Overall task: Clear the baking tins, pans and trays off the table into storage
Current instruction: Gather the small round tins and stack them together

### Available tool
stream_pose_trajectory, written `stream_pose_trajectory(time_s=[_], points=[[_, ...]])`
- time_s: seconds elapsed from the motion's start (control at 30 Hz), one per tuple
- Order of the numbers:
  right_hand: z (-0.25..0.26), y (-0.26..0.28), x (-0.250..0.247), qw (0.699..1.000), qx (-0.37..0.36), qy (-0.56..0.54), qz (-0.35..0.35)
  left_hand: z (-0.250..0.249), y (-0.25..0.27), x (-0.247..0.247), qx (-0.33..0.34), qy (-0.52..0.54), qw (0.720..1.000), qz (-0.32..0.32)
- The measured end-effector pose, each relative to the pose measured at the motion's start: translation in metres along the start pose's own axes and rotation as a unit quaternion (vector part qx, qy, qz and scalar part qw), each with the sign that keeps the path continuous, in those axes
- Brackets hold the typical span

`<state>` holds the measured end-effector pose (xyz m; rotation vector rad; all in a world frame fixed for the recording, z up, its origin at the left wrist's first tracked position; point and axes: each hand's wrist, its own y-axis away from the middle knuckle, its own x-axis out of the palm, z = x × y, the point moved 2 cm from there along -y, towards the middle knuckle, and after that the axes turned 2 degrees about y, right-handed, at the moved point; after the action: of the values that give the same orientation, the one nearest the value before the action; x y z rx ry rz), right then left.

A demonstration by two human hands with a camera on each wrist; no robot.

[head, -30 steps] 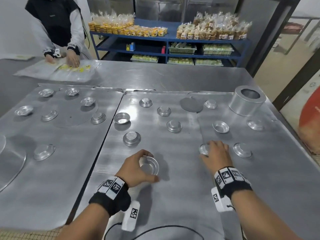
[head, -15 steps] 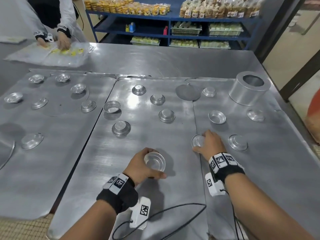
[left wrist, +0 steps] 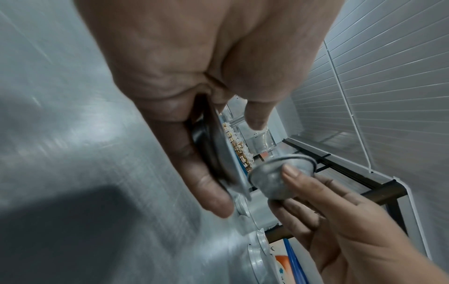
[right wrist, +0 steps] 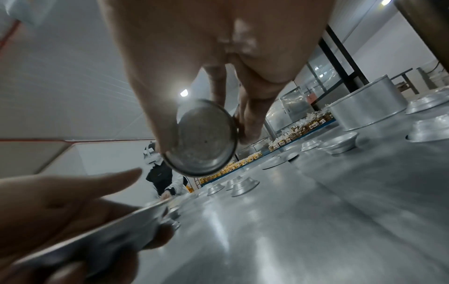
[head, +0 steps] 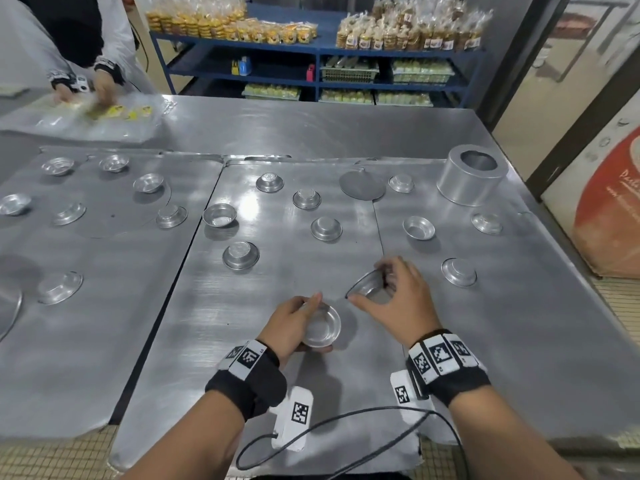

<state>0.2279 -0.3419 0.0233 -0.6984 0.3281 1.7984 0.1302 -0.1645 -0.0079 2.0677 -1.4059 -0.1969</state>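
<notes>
My left hand (head: pixel 300 317) holds a small round aluminium tart tin (head: pixel 322 326) open side up, just above the metal sheet (head: pixel 277 393); the left wrist view shows this tin (left wrist: pixel 218 151) edge-on between thumb and fingers. My right hand (head: pixel 391 292) pinches a second small tin (head: pixel 367 284), lifted and tilted on its side, a little right of and beyond the first. The right wrist view shows that tin's (right wrist: pixel 204 136) inside between thumb and fingers. Several more small tins lie scattered over the sheets, some upside down, such as one (head: pixel 459 271) right of my right hand.
A tall round cake tin (head: pixel 471 174) stands at the back right and a flat metal disc (head: pixel 362 185) lies left of it. Another metal sheet (head: pixel 104 306) with tins lies to the left. A person (head: pixel 69 36) works with plastic bags at the far left. Blue shelves (head: pixel 311 53) hold packaged goods.
My right hand has picked its tin up off the sheet, tilted it and brought it left towards the left hand. The left hand has lifted its tin slightly and kept hold.
</notes>
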Motion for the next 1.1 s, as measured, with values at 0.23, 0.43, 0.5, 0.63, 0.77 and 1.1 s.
stream_pose_trajectory(time_s=[0.23, 0.43, 0.5, 0.63, 0.77, 1.1], points=[[0.018, 0.050, 0.019, 0.992, -0.005, -0.123, 0.030, 0.005, 0.007, 0.000, -0.020, 0.018, 0.997, 0.068], [0.017, 0.074, 0.029, 0.987, 0.017, -0.151, 0.043, 0.012, 0.010, 0.001, -0.007, -0.010, 0.998, 0.061], [0.015, 0.080, 0.032, 0.985, 0.027, -0.161, 0.058, 0.012, 0.012, 0.002, 0.005, -0.039, 0.997, 0.063], [0.012, 0.088, 0.035, 0.982, 0.040, -0.162, 0.090, 0.016, 0.017, 0.001, 0.030, -0.064, 0.994, 0.081], [0.013, 0.097, 0.034, 0.980, 0.049, -0.150, 0.120, 0.019, 0.021, -0.002, 0.048, -0.080, 0.992, 0.091], [0.007, 0.102, 0.013, 0.970, 0.098, -0.150, 0.164, 0.029, 0.023, 0.008, 0.044, -0.083, 0.991, 0.093]])
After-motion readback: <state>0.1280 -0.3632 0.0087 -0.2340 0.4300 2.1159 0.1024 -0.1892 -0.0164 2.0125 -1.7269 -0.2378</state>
